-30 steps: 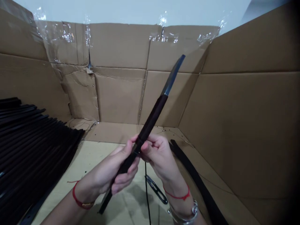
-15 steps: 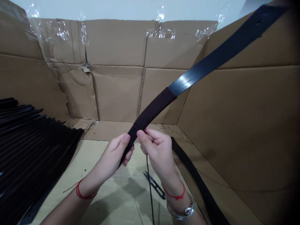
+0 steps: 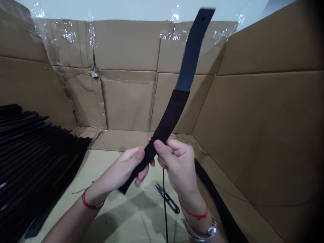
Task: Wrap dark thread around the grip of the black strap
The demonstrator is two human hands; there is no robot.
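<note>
Fingers at edges of strip

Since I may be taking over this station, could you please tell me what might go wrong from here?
The wrap could slacken if the right hand eases its thumb off the wrap's lower edge. The hanging cord crosses the snips in this view and might snag on them; whether they touch is unclear. The curved strip might twist if the left hand loosens, since the strip's long upper end extends well beyond both hands.
</note>
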